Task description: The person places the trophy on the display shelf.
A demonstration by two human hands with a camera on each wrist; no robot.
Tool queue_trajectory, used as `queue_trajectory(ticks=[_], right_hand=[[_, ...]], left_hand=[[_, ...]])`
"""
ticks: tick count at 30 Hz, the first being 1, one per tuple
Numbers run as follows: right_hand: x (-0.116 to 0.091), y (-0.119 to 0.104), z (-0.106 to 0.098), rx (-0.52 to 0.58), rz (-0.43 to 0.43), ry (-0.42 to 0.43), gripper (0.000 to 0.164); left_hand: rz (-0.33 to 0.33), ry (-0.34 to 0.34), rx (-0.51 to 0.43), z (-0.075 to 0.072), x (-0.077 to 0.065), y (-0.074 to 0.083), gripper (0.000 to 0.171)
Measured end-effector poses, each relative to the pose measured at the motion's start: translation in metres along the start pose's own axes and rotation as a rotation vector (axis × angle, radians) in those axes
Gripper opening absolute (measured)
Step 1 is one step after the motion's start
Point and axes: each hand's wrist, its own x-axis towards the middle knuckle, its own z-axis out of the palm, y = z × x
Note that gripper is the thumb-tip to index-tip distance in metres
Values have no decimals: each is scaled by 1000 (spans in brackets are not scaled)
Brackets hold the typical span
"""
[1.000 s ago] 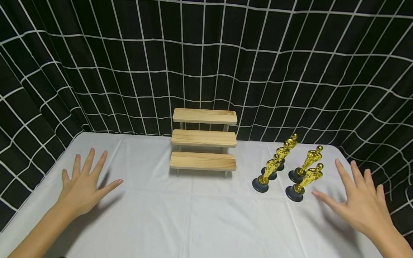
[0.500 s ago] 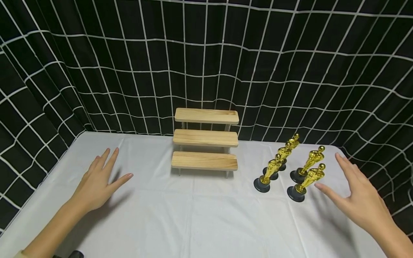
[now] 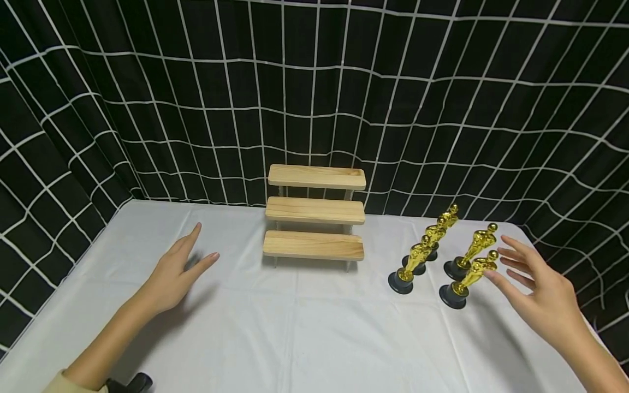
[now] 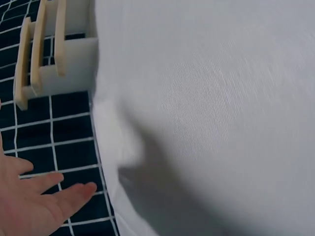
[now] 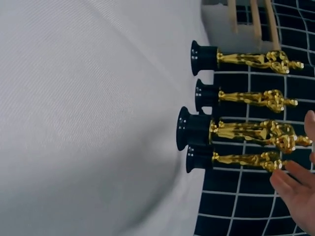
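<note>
Several gold trophy statuettes with round black bases stand upright on the right of the white-covered table. My right hand (image 3: 545, 297) is beside the front right statuette (image 3: 475, 273), its thumb tip overlapping the figure's upper part in the head view. The fingers are spread and gently bent, near the statuette behind it (image 3: 478, 244). In the right wrist view, the fingertips (image 5: 281, 183) show by the statuettes' heads. My left hand (image 3: 172, 278) hovers above the cloth on the left, holding nothing, with thumb and fingers apart.
A three-tier stand (image 3: 314, 210) with pale wooden shelves is at the back middle. More statuettes (image 3: 417, 257) stand in a row between it and the right pair. A black curtain (image 3: 314, 93) with white grid lines surrounds the table's back and sides.
My left hand has moved right and turned onto its side. My right hand has turned and its fingers have bent, coming closer to the right pair of statuettes. The statuettes stand where they were.
</note>
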Motion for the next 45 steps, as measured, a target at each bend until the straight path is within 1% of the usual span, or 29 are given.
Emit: queue_trajectory(ticks=[6,11,15,18,21,26,29,32,38,45], right_hand=[[2,-1,5,81,6,20,62],[4,-1,7,107,22,47,57],[5,-2,8,123,35,57,55],[5,-2,9,139,44,63,54],[6,-2,11,142,52,74,50],[6,-3,14,157,56,96,39],[5,-3,16,172,60,103,36],[5,-3,18,181,72,98,36],[4,-2,21,198,102,75,44],[3,-4,24,198,104,80,49]], left_hand=[[-22,-5,-98,11,4,5,84],[-69,-27,-226,20,9,9,84],[-114,-34,-352,26,11,13,82],[-131,-23,-441,30,14,16,80],[-136,-6,-510,35,18,18,79],[-157,11,-594,45,26,22,77],[-166,22,-652,51,29,26,75],[-173,30,-724,58,33,29,74],[-204,9,-861,68,41,34,71],[-240,22,-960,80,48,41,66]])
